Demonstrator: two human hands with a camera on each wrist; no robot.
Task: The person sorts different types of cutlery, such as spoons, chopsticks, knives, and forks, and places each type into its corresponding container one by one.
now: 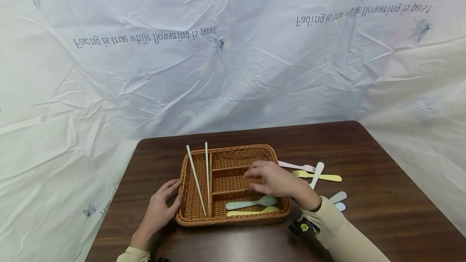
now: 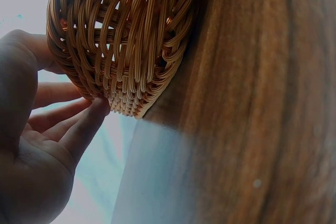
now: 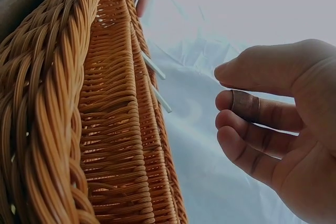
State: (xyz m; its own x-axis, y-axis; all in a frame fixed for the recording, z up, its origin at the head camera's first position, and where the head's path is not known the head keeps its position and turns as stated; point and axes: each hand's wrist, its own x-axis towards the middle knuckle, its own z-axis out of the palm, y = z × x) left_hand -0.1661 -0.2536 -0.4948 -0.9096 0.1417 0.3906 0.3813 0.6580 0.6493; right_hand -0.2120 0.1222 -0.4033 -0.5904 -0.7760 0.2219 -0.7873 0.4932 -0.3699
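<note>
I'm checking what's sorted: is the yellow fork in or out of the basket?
Out: the yellow fork lies on the table, right of the basket.

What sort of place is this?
Likely a makeshift tabletop workspace, perhaps for recording: wrinkled printed sheeting behind a dark table, which holds a divided wicker basket and a yellow fork.

Pale, creased sheeting [image 1: 233, 76] hangs behind the dark, wood-grained worktop [image 1: 367, 205] and down both sides of it — whiter at the flanks, bluish toward the middle. Grey-blue floral motifs [image 1: 218, 45] and flipped lettering [image 1: 145, 37], "Fading is true while flowering is past", mark the material. The worktop's far corners are rounded, and a soft sheen [image 1: 247, 239] lies along its near part.
</note>
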